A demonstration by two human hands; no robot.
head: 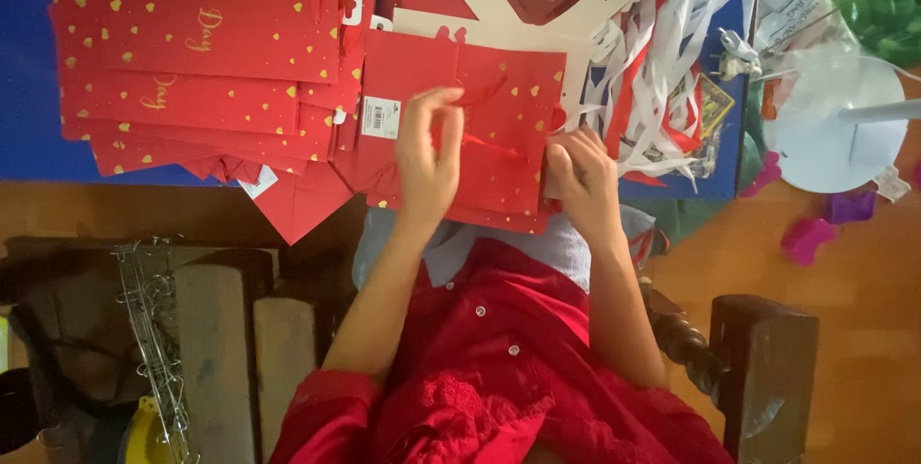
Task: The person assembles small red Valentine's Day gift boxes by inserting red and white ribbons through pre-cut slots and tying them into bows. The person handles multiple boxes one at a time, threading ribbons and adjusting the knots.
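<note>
Red bag (499, 109): lying flat, long axis running left-right.
Left hand (429, 152): fingers pinching its ribbon handle (480, 95).
Right hand (582, 181): fingers pressing bag's edge.

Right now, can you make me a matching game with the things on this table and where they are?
Things:
1. left hand
2. right hand
3. stack of red bags
4. pile of ribbons

Places:
A. far left of the table, on the blue cloth
B. pinching the red ribbon handle on the bag in front
C. right of that bag, white and red strips in a tangle
D. on the right edge of that bag

Pairs: 1-B, 2-D, 3-A, 4-C
</note>
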